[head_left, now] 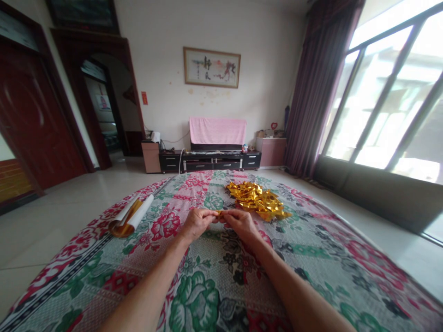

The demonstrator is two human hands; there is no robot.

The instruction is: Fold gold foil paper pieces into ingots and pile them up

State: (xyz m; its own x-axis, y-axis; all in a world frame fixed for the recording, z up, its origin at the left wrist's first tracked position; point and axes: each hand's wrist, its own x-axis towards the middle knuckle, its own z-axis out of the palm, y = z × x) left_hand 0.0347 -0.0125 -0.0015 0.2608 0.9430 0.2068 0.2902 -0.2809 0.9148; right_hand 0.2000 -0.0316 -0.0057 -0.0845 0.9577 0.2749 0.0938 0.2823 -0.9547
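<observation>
Over the middle of the flowered cloth, my left hand [198, 223] and my right hand [241, 223] meet fingertip to fingertip. Both are closed in a pinch on one small piece of gold foil paper [219, 214], mostly covered by the fingers. Just beyond my right hand lies a heap of folded gold foil pieces [258, 199], shiny and pointed. To the left of my left hand rests a loosely rolled sheaf of foil paper [133, 216], white outside and gold inside.
The patterned cloth [194, 295] spreads over the wide surface before me. Beyond it stand a low black cabinet [171, 162] and a television under a pink cloth [218, 131]. Purple curtains [308, 92] and a large window are on the right; a red door [34, 101] is on the left.
</observation>
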